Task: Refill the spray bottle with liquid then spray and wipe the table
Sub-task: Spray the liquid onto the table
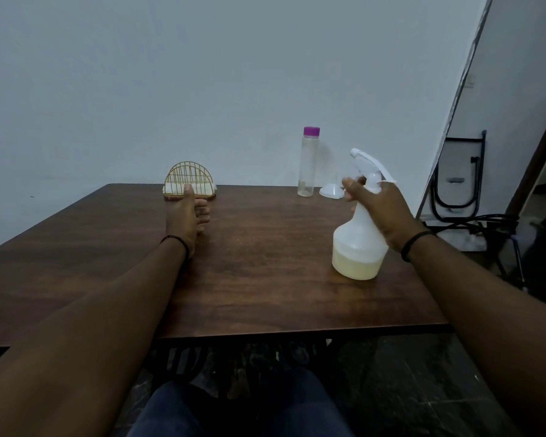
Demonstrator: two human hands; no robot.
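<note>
A white spray bottle [358, 244] stands on the right side of the dark wooden table [259, 263], its lower part filled with pale yellow liquid. My right hand [380, 209] is wrapped around its neck, just under the trigger head. My left hand [188, 216] rests on its edge on the table with fingers loosely apart, holding nothing, just in front of a gold wire napkin holder [189, 183] with white napkins in it. A clear bottle with a purple cap [308, 162] stands at the back, nearly empty. Beside it lies a white funnel [331, 190].
A pale wall runs right behind the table's far edge. To the right, a white board [460, 89] leans against the wall, with a folded black-framed chair [457, 178] and cables on the floor. My knees show below the table's near edge.
</note>
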